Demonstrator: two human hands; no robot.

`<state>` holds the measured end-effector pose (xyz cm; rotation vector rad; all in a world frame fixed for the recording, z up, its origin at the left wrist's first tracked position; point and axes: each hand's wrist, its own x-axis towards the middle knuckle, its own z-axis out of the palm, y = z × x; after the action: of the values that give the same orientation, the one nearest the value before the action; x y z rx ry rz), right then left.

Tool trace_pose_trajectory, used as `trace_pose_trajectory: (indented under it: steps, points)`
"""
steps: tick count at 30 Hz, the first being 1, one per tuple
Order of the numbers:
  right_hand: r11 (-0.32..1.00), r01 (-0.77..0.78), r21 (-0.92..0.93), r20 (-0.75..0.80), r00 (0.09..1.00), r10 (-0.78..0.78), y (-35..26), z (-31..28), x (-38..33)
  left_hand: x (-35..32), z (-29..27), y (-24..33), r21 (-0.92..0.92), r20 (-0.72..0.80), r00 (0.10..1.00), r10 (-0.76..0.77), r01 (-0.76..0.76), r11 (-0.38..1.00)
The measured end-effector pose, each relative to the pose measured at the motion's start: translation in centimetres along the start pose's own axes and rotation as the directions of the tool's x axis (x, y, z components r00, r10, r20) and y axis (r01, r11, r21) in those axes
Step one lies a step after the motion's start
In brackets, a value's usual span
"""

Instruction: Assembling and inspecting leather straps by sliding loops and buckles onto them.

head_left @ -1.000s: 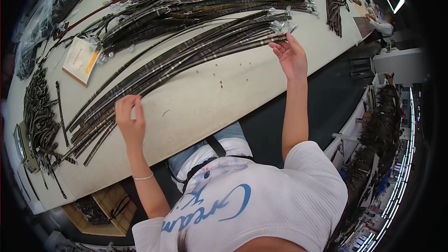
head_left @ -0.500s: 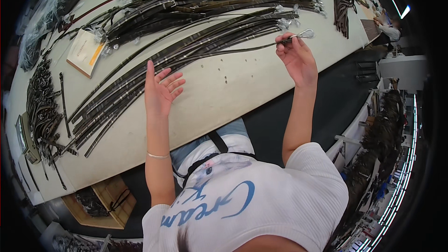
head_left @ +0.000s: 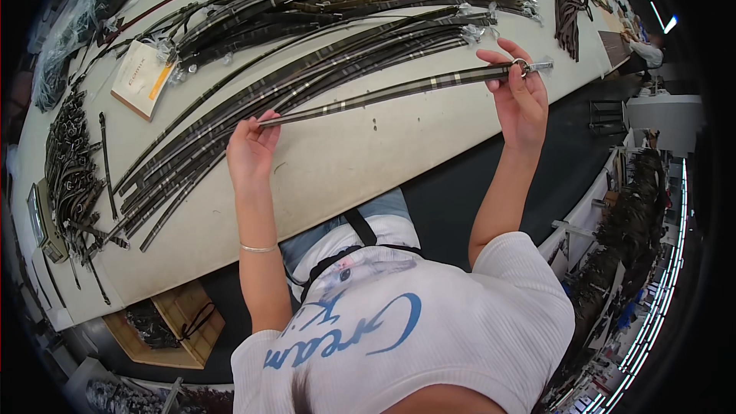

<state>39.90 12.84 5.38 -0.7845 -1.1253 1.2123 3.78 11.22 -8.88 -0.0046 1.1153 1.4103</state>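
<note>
Each hand (head_left: 249,149) (head_left: 521,96) covers one end of the plaid strap (head_left: 391,93).

A single plaid strap (head_left: 399,90), dark brown with pale cross-stripes, is stretched out straight above the cream table, running from about eight o'clock up toward two o'clock. It is long, narrow and flat, lifted clear of the other straps. Its lower end is pinched at the fingertips of the left hand (head_left: 249,152), which sits at nine o'clock from the strap's middle. Its upper end carries a small silver metal ring and clasp (head_left: 527,67), gripped between thumb and fingers of the right hand (head_left: 521,100) at three o'clock.
</note>
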Motion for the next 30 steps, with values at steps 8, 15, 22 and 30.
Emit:
trace_pose_trajectory:
  steps: [8,15,22,30]
  points:
    - [0.999,-0.048,0.005,-0.115,0.992,0.049,1.3,-1.0,0.5,-4.6,-2.1,7.1,-0.424,0.028,0.873,0.486,-0.430,0.797]
    - [0.904,-0.168,0.393,-0.200,0.944,0.263,5.3,-8.4,1.9,-7.3,-12.8,15.8,-0.559,0.140,0.686,0.714,-0.540,0.629]
    - [0.830,-0.344,0.439,-0.260,0.835,0.484,13.4,-24.2,4.9,-7.0,-18.6,15.3,-0.224,-0.185,0.700,0.690,-0.713,0.664]
    - [0.774,-0.446,0.449,-0.409,0.667,0.622,15.9,-33.7,9.5,-7.2,-17.6,13.6,0.048,-0.309,0.716,0.626,-0.646,0.762]
